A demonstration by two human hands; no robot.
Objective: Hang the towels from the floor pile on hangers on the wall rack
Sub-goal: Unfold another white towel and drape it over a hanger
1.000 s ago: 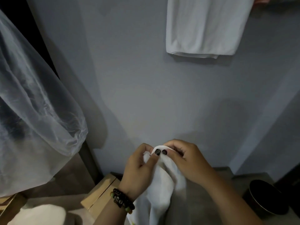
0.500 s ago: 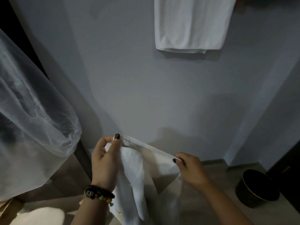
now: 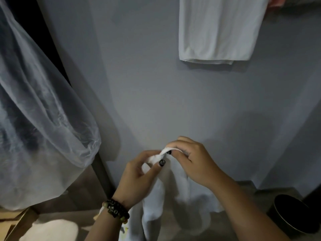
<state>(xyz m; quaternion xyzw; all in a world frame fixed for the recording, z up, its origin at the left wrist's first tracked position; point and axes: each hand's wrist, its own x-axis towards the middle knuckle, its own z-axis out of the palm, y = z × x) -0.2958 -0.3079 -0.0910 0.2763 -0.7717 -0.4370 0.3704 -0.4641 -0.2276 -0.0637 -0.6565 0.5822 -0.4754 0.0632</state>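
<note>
A white towel (image 3: 152, 209) hangs down from both my hands in front of the grey wall. My left hand (image 3: 139, 178), with a dark bead bracelet on the wrist, pinches the towel's top edge between thumb and fingers. My right hand (image 3: 192, 164) grips the same edge right beside it, the two hands nearly touching. Another white towel (image 3: 220, 30) hangs folded high on the wall at upper right; its hanger and the rack are out of frame. A pale heap (image 3: 50, 230) lies on the floor at bottom left.
A sheer white curtain (image 3: 36, 129) bulges in from the left beside a dark door frame (image 3: 102, 173). A round black bin (image 3: 291, 213) stands on the floor at bottom right. A cardboard box edge (image 3: 15, 221) shows at lower left.
Half a second ago my hands were spread apart, stretching the towel's edge between them. They have come back together, bunching the edge at the centre.
</note>
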